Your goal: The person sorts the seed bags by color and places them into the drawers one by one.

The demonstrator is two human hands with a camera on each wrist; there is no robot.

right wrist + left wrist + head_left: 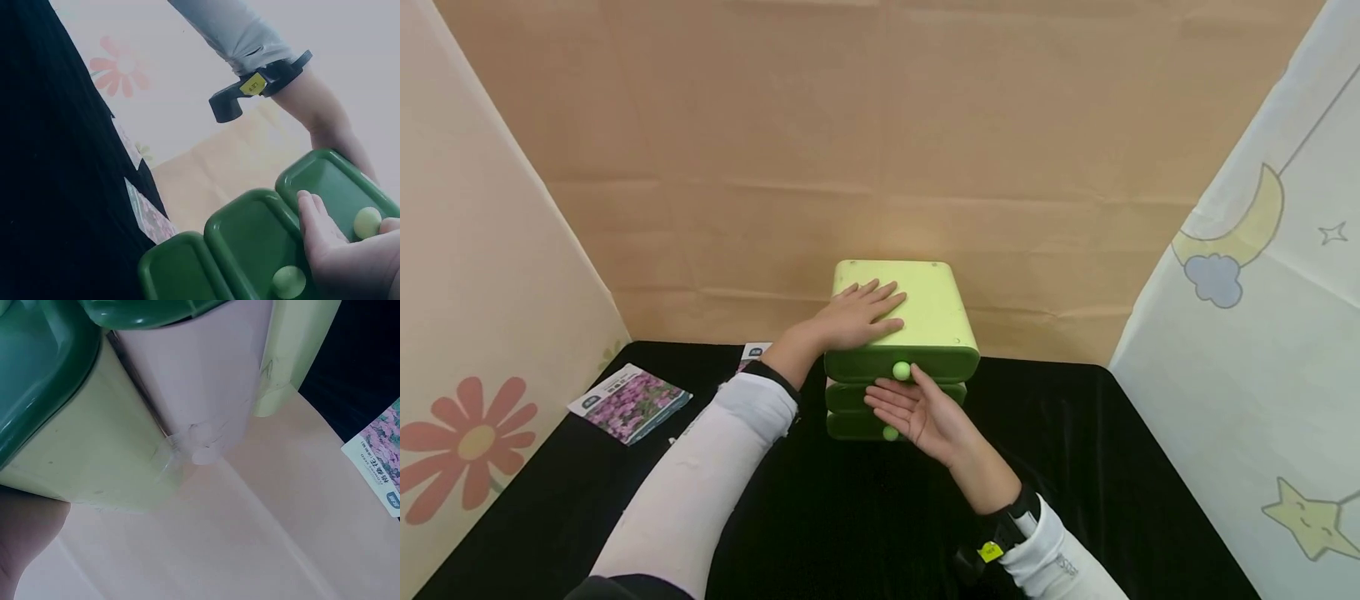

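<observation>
A small three-tier drawer unit [925,304] with a pale yellow-green top and dark green drawer fronts [250,240] stands near the back wall. My left hand [857,318] lies on its top with fingers spread. At the front, my right hand [928,417] is palm up, its fingers straight below the top drawer's round light-green knob [902,371]. The thumb is beside that knob, close or touching. The middle knob [289,282] shows in the right wrist view, and the bottom knob [891,433] in the head view. Pale side walls [194,381] of the tiers fill the left wrist view.
A flower-picture packet [631,404] lies on the black cloth [865,517] at the left. Another packet [754,352] is partly hidden behind the left forearm. Brown paper [880,125] closes the back, with printed panels at both sides.
</observation>
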